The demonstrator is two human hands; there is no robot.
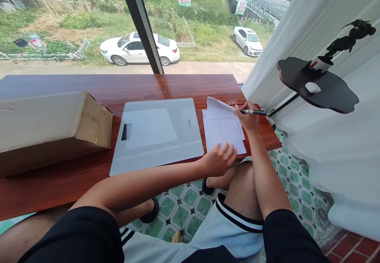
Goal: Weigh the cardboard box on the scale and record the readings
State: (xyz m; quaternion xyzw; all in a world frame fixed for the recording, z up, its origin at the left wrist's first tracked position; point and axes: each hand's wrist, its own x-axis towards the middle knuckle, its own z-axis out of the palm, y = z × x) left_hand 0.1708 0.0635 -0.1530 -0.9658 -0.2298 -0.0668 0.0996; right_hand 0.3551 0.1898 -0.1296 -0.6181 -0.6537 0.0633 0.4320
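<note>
Several white sheets of paper with lines of writing lie at the right end of the table. The upper left part of the top sheet is lifted and curls over. My right hand is closed around a black pen, which points out to the right, and its fingers touch the lifted sheet's edge. Along the papers' lower edge rests my left hand, its fingers loosely bent and apart, with nothing seen in them. Left of the papers lies a flat grey, glossy board.
A cardboard box stands on the left of the reddish wooden table. To the right, a dark scalloped stand carries a potted plant and a white mouse-like object. White curtains hang behind it.
</note>
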